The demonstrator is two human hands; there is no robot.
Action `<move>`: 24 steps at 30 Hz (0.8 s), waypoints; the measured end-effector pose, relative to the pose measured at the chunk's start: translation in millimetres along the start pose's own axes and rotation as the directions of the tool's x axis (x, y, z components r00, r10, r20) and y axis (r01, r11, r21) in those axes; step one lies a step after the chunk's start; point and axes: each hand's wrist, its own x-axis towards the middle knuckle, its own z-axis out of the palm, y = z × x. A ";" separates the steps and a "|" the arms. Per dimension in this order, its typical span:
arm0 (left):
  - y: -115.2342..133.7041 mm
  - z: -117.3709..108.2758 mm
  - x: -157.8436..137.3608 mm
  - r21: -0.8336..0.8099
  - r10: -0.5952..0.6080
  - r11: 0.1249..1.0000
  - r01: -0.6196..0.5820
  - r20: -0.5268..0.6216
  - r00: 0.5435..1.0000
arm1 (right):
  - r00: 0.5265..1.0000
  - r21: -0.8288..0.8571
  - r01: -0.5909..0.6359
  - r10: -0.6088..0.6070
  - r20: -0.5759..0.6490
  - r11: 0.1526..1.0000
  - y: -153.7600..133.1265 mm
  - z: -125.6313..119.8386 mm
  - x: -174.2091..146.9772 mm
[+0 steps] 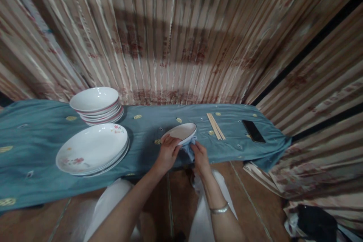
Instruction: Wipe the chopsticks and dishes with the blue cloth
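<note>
A white bowl with a dark rim (pixel 184 131) is tilted above the front part of the cloth-covered table (pixel 147 128). My left hand (pixel 168 153) grips its near left edge, the thumb lying over the rim. Against the bowl's outer right side, my right hand (pixel 200 155) is closed on a bunched blue cloth (pixel 189 148). The cloth touches the underside of the bowl. Some fingers of both hands are hidden behind the bowl and cloth.
To the left stand a stack of bowls (pixel 95 100) and a stack of flower-patterned oval plates (pixel 93 149). Chopsticks (pixel 215 126) and a black phone (pixel 253 131) lie on the right. Pleated curtains (pixel 176 45) hang behind; a black bag (pixel 316 223) rests at lower right.
</note>
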 end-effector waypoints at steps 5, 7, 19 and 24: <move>-2.6 7.9 -1.6 0.155 0.043 0.986 -0.060 0.111 0.993 | 0.996 0.012 -0.086 0.086 0.003 0.996 -8.3 -11.1 2.2; -1.9 10.1 -2.0 0.181 0.049 0.981 -0.074 0.138 0.989 | 0.994 -0.062 -0.106 0.108 0.020 0.992 -8.6 -15.7 2.9; -7.0 19.4 -7.0 0.212 0.043 0.973 -0.088 0.207 0.977 | 0.944 -0.111 -0.318 0.325 0.056 0.942 4.4 -13.2 0.6; -10.2 20.6 -9.1 0.208 0.009 0.977 -0.053 0.209 0.978 | 0.954 -0.019 -0.297 0.296 -0.040 0.955 10.7 -3.1 -0.4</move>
